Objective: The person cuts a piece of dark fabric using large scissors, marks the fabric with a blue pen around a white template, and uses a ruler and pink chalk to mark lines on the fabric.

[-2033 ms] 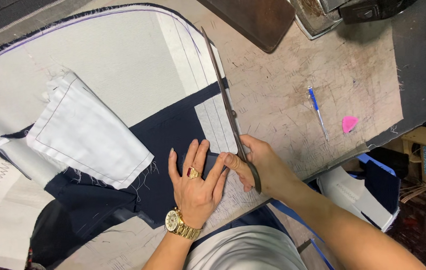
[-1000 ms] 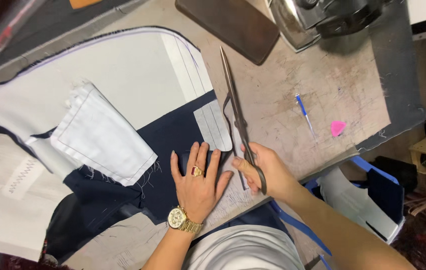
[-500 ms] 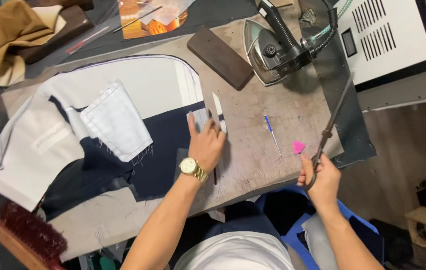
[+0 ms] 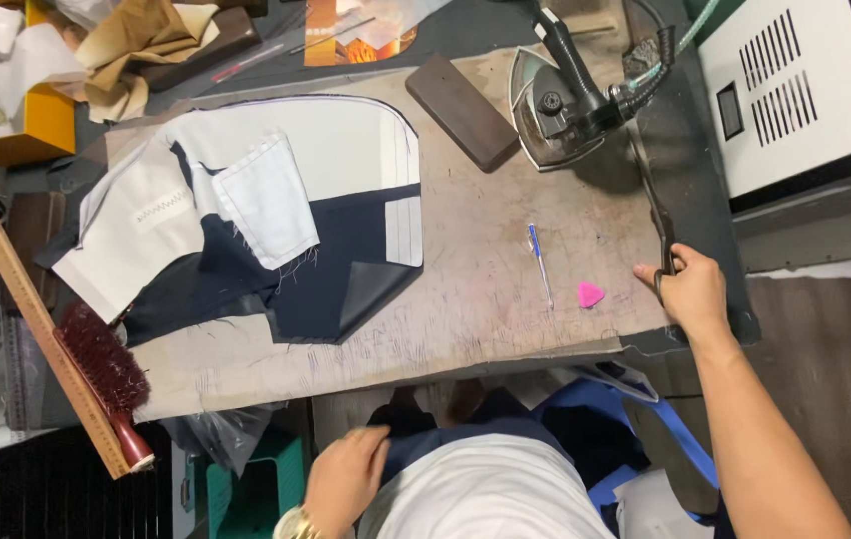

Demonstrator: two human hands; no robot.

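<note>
Bench: a worn, scuffed brown bench (image 4: 485, 299) is seen from above.
Cloth: navy and pale grey cut garment pieces (image 4: 276, 230) are spread over the bench's left half.
Iron: a grey steam iron (image 4: 555, 105) is stood at the far right.
Right hand: the right hand (image 4: 690, 289) is closed around the handles of long dark metal shears (image 4: 657, 225), held at the bench's right edge, blades pointed toward the iron.
Left hand: the left hand (image 4: 346, 479) is held below the bench's near edge, against dark cloth at the lap; its grip cannot be told.
Pen: a blue pen (image 4: 539, 262) is laid beside a pink tailor's chalk (image 4: 590, 293).

Bare table top (image 4: 485, 269): open passage between navy and white garment pieces (image 4: 276, 230) and blue pen (image 4: 539, 262). Far edge blocked by wooden block (image 4: 462, 112) and iron (image 4: 565, 100). Right edge occupied by right hand (image 4: 690, 289) gripping scissors (image 4: 657, 215); pink chalk (image 4: 590, 294) lies nearby.
</note>
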